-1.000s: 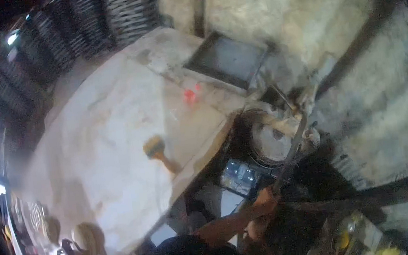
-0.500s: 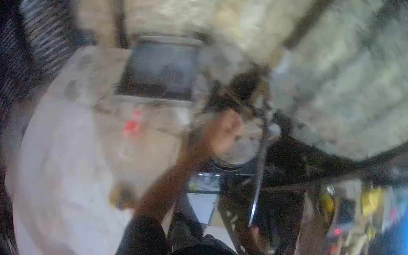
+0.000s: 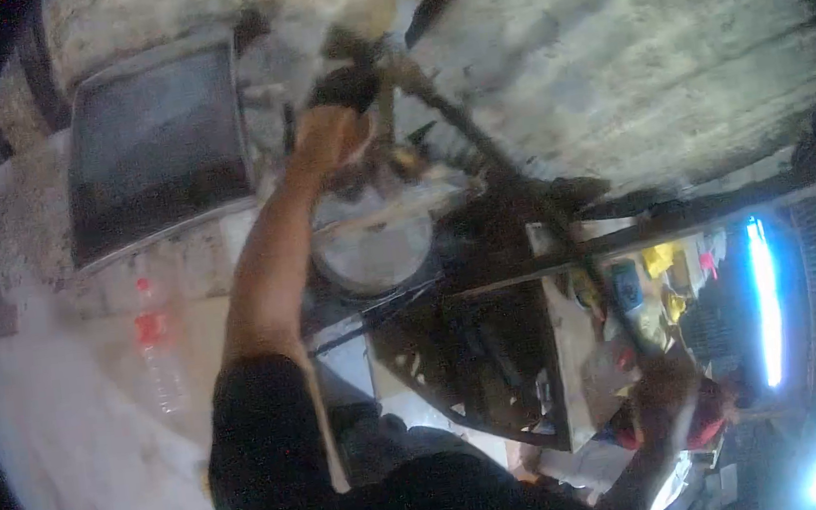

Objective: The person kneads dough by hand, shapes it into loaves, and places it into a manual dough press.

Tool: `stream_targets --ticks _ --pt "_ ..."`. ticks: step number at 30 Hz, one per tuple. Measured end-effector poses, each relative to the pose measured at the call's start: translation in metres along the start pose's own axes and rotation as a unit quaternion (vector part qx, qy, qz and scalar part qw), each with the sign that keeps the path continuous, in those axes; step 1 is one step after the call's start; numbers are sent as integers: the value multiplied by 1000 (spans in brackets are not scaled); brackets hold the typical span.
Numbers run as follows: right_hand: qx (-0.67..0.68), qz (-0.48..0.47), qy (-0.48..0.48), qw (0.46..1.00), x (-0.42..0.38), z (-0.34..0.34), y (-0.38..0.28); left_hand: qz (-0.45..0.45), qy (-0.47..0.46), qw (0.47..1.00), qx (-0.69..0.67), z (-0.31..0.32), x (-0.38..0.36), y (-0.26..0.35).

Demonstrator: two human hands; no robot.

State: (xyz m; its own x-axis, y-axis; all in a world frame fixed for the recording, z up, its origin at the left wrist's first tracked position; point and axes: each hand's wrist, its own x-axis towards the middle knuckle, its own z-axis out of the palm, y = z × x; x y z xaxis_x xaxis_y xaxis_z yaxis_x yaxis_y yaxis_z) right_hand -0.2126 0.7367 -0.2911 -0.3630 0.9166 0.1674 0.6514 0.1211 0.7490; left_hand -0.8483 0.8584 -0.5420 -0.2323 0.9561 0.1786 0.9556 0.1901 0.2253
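Note:
My left hand (image 3: 339, 134) is stretched far forward, its fingers curled against a black thing (image 3: 348, 85) that I cannot make out. At the lower right my right hand (image 3: 666, 382), blurred and in shadow, is closed around the near end of a long dark rod (image 3: 549, 214). The rod runs up and to the left, and its far end is near the black thing by my left hand. Below my left hand there is a round, pale container top (image 3: 378, 255). Some small clutter between them is too blurred to name.
A dark framed panel (image 3: 154, 148) stands at the left. A clear plastic bottle with a red label (image 3: 158, 356) lies or stands on the pale surface (image 3: 77, 444). The rough wall (image 3: 630, 79) rises on the right. Coloured items (image 3: 662, 261) and a bright tube light (image 3: 764, 305) are beyond my right hand.
The view has swung to the right. My right hand has moved outward to the right, and the rod now slants the other way. My left arm reaches farther forward.

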Motion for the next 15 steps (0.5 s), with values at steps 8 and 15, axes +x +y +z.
stream_targets --ticks 8,15 --pt "590 158 629 481 299 -190 -43 10 69 996 -47 -37 64 43" --pt "371 103 613 689 488 -279 -55 -143 50 978 -142 -80 -22 81"
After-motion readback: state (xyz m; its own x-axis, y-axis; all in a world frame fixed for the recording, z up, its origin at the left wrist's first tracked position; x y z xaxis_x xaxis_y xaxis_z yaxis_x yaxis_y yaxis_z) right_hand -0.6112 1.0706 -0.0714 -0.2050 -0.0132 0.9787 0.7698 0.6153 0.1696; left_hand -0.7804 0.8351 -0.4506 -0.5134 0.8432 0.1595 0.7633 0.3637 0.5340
